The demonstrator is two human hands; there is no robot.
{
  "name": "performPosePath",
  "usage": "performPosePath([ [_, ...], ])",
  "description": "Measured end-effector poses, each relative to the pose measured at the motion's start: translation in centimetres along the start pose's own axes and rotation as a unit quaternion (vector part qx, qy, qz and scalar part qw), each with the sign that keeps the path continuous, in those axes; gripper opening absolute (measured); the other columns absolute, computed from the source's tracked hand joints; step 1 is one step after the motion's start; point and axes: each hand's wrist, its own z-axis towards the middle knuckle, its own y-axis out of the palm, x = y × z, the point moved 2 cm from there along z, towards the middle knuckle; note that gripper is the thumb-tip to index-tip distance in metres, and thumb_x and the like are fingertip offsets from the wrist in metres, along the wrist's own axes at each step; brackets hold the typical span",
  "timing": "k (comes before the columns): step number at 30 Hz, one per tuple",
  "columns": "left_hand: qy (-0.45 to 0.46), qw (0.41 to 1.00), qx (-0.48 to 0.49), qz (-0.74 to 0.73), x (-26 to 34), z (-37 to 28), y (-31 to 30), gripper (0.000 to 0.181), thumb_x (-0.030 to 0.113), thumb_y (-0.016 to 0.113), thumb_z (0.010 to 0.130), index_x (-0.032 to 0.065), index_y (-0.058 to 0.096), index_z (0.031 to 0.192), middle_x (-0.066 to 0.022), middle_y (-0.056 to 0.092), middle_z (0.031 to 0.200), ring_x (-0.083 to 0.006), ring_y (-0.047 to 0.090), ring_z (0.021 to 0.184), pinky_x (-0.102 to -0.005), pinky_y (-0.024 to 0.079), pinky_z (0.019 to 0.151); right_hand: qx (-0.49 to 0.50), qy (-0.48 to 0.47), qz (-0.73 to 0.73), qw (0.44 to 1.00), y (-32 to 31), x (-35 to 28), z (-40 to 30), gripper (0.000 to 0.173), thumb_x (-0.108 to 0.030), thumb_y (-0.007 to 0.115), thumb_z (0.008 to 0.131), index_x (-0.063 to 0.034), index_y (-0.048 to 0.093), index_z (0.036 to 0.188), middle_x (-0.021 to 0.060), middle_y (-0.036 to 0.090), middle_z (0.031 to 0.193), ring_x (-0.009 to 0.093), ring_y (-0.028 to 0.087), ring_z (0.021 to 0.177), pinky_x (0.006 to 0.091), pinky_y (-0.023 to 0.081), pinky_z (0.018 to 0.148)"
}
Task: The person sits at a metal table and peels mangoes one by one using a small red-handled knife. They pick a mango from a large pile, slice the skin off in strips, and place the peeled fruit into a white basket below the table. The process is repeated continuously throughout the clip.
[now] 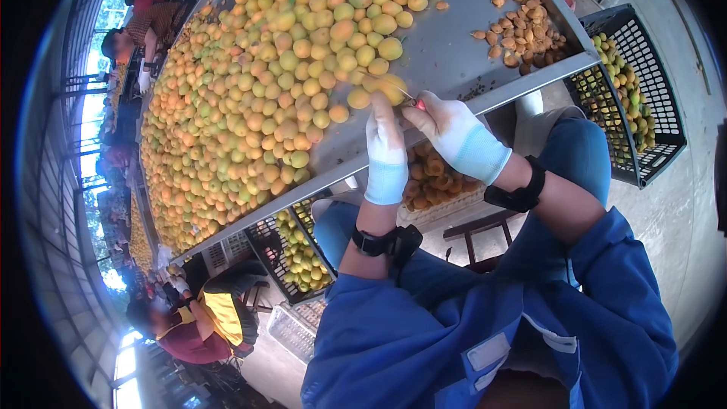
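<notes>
Both my hands wear white gloves with pale blue cuffs. My left hand is raised at the edge of the metal table, its fingers at a yellow apricot. My right hand grips a small tool with a red handle; its thin metal part reaches across that apricot. A big heap of yellow-orange apricots covers the table beyond my hands. Apricot pits lie in a pile near the table's right corner.
Below the table edge, a crate holds opened apricots. Black crates of greenish fruit stand at right and lower left. A raised metal rim borders the table. Other people sit at left, one in a maroon shirt.
</notes>
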Motion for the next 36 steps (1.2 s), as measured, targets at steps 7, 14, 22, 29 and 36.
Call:
performPosePath([
  [7, 0.109, 0.991, 0.072, 0.025, -0.3, 0.3, 0.3, 0.053, 0.047, 0.037, 0.100, -0.0016, 0.048, 0.116, -0.0066, 0.055, 0.097, -0.0142, 0.050, 0.085, -0.0270, 0.043, 0.077, -0.027, 0.032, -0.101, 0.994, 0.0, -0.5, -0.6, 0.033, -0.037, 0.049, 0.095, -0.0032, 0.048, 0.095, 0.0224, 0.061, 0.072, 0.043, 0.060, 0.074, 0.0489, 0.046, 0.062],
  [14, 0.022, 0.995, 0.065, -0.071, 1.1, 0.0, 0.2, 0.055, 0.052, 0.032, 0.100, 0.0012, 0.048, 0.114, -0.0073, 0.054, 0.095, -0.0158, 0.050, 0.082, -0.0291, 0.043, 0.074, -0.044, 0.062, -0.168, 0.983, 0.3, -0.4, -1.2, 0.034, -0.039, 0.049, 0.095, -0.0049, 0.047, 0.097, 0.0210, 0.062, 0.070, 0.041, 0.061, 0.070, 0.0496, 0.047, 0.062],
  [22, -0.004, 0.980, -0.010, -0.200, 0.4, 0.4, 0.1, 0.059, 0.058, 0.035, 0.097, 0.0057, 0.045, 0.121, -0.0052, 0.050, 0.101, -0.0174, 0.047, 0.091, -0.0324, 0.040, 0.081, -0.050, 0.066, -0.170, 0.982, 0.9, 0.0, -0.9, 0.035, -0.039, 0.049, 0.094, -0.0038, 0.046, 0.099, 0.0219, 0.062, 0.070, 0.041, 0.061, 0.070, 0.0500, 0.047, 0.062],
  [29, -0.026, 0.991, 0.022, -0.131, 0.5, 0.4, -0.4, 0.064, 0.058, 0.037, 0.096, 0.0016, 0.046, 0.124, -0.0050, 0.052, 0.105, -0.0148, 0.048, 0.093, -0.0292, 0.040, 0.084, -0.019, -0.012, 0.024, 0.999, 1.4, 1.3, -0.6, 0.040, -0.038, 0.049, 0.095, 0.0019, 0.054, 0.091, 0.0231, 0.060, 0.068, 0.040, 0.060, 0.065, 0.0451, 0.045, 0.058],
  [36, 0.036, 0.996, 0.074, -0.043, 1.0, 0.1, 0.3, 0.064, 0.053, 0.036, 0.098, -0.0027, 0.046, 0.127, -0.0054, 0.055, 0.112, -0.0108, 0.050, 0.096, -0.0252, 0.041, 0.085, -0.209, 0.228, 0.294, 0.905, -0.6, -0.4, -0.4, 0.050, -0.046, 0.046, 0.097, -0.0028, 0.056, 0.073, -0.0034, 0.043, 0.053, 0.005, 0.039, 0.046, 0.0257, 0.030, 0.041],
])
